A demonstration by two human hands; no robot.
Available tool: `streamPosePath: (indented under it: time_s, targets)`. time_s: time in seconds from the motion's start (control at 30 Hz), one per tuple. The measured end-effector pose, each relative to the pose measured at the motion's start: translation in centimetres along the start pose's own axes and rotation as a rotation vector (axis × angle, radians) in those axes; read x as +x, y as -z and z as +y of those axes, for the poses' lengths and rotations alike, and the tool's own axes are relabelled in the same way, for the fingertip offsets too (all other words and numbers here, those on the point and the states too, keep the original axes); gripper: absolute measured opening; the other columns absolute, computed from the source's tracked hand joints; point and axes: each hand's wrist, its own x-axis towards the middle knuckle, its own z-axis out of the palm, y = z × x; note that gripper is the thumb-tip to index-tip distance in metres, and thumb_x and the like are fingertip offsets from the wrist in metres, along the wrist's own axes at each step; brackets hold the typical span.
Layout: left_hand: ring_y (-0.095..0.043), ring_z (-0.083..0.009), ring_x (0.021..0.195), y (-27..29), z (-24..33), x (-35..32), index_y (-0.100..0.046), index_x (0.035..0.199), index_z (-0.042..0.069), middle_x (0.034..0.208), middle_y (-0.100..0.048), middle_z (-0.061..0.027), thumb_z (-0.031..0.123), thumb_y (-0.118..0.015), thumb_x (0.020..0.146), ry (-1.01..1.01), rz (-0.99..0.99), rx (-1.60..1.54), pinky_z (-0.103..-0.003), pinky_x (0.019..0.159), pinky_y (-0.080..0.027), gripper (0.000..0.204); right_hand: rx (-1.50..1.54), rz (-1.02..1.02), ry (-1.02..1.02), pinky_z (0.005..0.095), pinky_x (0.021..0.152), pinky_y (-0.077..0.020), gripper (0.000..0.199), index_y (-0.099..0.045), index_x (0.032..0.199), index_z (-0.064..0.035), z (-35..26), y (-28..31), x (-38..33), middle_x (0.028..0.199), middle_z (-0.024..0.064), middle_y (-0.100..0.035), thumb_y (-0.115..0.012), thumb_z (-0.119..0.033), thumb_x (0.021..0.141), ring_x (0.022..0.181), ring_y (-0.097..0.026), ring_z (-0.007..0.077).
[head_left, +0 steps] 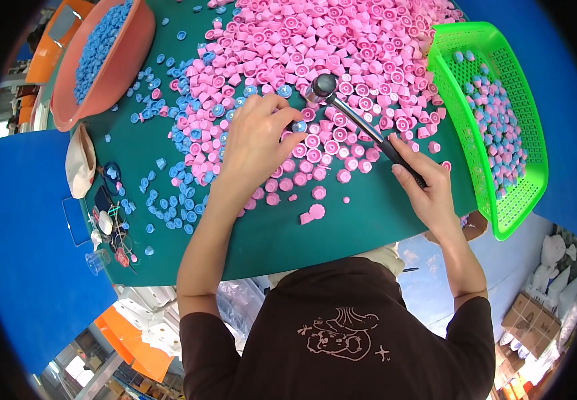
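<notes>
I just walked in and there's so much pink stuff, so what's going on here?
A person's right hand grips a silver-shafted hammer with a round black head. The left hand seems to pinch a small, round blue plastic piece. Small pink plastic cups lie heaped on the dark green table. A bright green plastic basket holds pink and blue pieces; a salmon-coloured basin holds blue ones.

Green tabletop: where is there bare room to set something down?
Bare: the near strip of tabletop, bordered by pink pieces, the left forearm and the right hand. Crowded: the far middle, heaped with them; blue pieces scatter left.
</notes>
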Motion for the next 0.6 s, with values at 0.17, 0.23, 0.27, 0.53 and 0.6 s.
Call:
streamPosePath:
  time_s: [0.17, 0.23, 0.27, 0.53, 0.6]
  targets:
    - [-0.056, -0.0244, 0.090, 1.2, -0.2, -0.3, -0.070, 0.093, 0.007, 0.094, -0.061, -0.0050, 0.016, -0.081, 0.068, 0.056, 0.000, -0.023, -0.036, 0.078, -0.046, 0.028, -0.071, -0.041, 0.048, 0.0259, 0.061, -0.0427, 0.046, -0.058, 0.131, -0.0049, -1.6, 0.5, -0.5, 0.080, 0.0085, -0.060, -0.065, 0.000, 0.086, 0.066, -0.053, 0.0128]
    - [-0.057, -0.0259, 0.093, 2.8, -0.6, -0.6, -0.071, 0.092, 0.007, 0.093, -0.062, -0.0071, 0.016, -0.082, 0.067, 0.078, 0.155, -0.075, -0.037, 0.081, -0.046, 0.028, -0.112, -0.028, 0.096, 0.0261, 0.059, -0.0413, 0.047, -0.058, 0.131, -0.0047, -2.0, 0.5, -1.0, 0.077, 0.0086, -0.057, -0.065, 0.002, 0.085, 0.064, -0.052, 0.0136]
    - [-0.059, -0.0236, 0.093, 3.9, -1.0, -0.7, -0.071, 0.092, 0.007, 0.093, -0.064, -0.0073, 0.015, -0.080, 0.070, 0.151, 0.150, -0.078, -0.035, 0.081, -0.046, 0.025, -0.151, -0.029, 0.157, 0.0260, 0.058, -0.0406, 0.047, -0.059, 0.130, -0.0043, -2.1, 0.4, -1.1, 0.075, 0.0081, -0.055, -0.064, 0.003, 0.084, 0.063, -0.050, 0.0143]
    - [-0.059, -0.0153, 0.078, 10.6, -10.1, -4.6, -0.073, 0.093, 0.007, 0.088, -0.068, -0.0046, 0.020, -0.073, 0.082, 0.473, 0.431, 0.146, -0.029, 0.067, -0.044, 0.017, -0.122, 0.002, 0.164, 0.0289, 0.056, -0.0407, 0.046, -0.060, 0.130, -0.0088, -1.7, -0.1, 0.0, 0.071, 0.0074, -0.051, -0.065, 0.000, 0.085, 0.060, -0.050, 0.0161]
    - [-0.062, -0.0184, 0.077, 9.8, -13.7, -4.9, -0.073, 0.094, 0.006, 0.088, -0.069, -0.0078, 0.022, -0.071, 0.083, 0.513, 0.395, 0.151, -0.030, 0.069, -0.047, 0.019, -0.116, 0.050, 0.175, 0.0286, 0.059, -0.0414, 0.044, -0.060, 0.130, -0.0067, -1.6, 0.0, 0.6, 0.072, 0.0074, -0.053, -0.064, -0.001, 0.086, 0.063, -0.050, 0.0157]
